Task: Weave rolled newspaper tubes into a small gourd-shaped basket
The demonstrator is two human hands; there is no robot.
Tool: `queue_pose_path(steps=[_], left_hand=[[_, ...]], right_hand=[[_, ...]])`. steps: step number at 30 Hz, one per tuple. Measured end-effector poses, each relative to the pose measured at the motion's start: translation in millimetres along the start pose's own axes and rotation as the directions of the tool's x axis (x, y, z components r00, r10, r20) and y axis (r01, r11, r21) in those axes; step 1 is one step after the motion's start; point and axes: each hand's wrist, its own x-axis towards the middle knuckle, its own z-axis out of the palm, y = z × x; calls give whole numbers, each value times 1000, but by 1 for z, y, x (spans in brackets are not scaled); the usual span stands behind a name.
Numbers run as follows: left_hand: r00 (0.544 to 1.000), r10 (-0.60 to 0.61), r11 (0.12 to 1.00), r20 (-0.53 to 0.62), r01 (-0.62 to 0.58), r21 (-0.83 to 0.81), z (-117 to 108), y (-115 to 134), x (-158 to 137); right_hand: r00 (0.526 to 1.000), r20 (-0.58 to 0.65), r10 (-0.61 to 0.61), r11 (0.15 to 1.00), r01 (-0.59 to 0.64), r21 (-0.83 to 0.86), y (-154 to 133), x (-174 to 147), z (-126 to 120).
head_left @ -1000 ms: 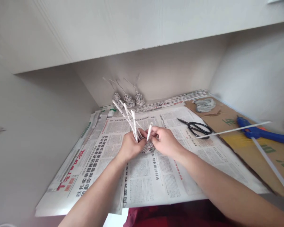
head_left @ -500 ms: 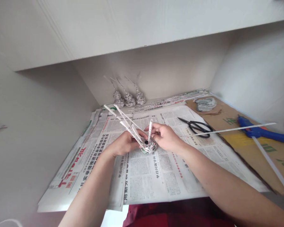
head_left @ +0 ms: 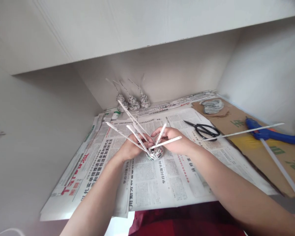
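A small round vessel woven from rolled newspaper tubes (head_left: 155, 154) sits between my hands above the newspaper, with a dark hole in its top. Several loose tube ends (head_left: 137, 132) fan up from its rim, and one leans right across my right hand. My left hand (head_left: 132, 148) is closed around the vessel's left side, its fingertips at the rim. My right hand (head_left: 172, 141) grips the far right side with bent fingers, thumb mostly hidden behind tubes. A long thin paper tube (head_left: 243, 132) runs rightward from behind my right hand.
Newspaper sheets (head_left: 154, 193) cover the table. Black scissors (head_left: 206, 131) lie right, beside cardboard (head_left: 250, 154) bearing a blue glue gun (head_left: 267, 133) and a grey cloth-like bundle (head_left: 212, 106). Behind stand three woven gourd shapes (head_left: 132, 103) and a row of paper tubes (head_left: 177, 104).
The tube ends have spread apart; one now points right over my right hand, and another stands farther left. Both hands stay at the vessel, and my left hand has shifted slightly right.
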Motion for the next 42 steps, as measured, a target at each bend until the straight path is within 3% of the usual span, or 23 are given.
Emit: queue_pose_path(steps=[4,10,13,17,21,26,30,36,42], left_hand=[[997,-69,994,-28,67,-85,3,-1,0],[991,-69,998,-116,68,-17,8,-4,2],[983,-82,994,-162,70,-82,10,-10,4],[977,-155,969,-146,122,-213,10,-16,5],[972,-200,973,-120,183,-137,11,-9,3],[972,-106,993,-211,115,29,13,-2,1],[970,-43,999,-238,45,3,17,-2,2],[958,-5,1000,-286,12,20,23,-1,1],[986,-28,995,-167,43,87,18,-3,2]], right_hand=[[1000,9,-24,997,25,-70,-8,-6,-3],[998,56,-41,998,44,-55,-8,-8,-3],[998,43,-35,998,38,-52,-8,-10,-3],[997,68,-33,999,36,-33,-13,-15,-3],[998,55,-42,997,45,-58,-20,-20,-4],[998,-48,-39,977,28,-211,-23,-23,-3],[991,-115,-62,911,9,-413,-21,-24,0],[997,-60,-41,866,6,-500,-25,-27,-1],[1000,7,-17,885,19,-465,-30,-26,-2]])
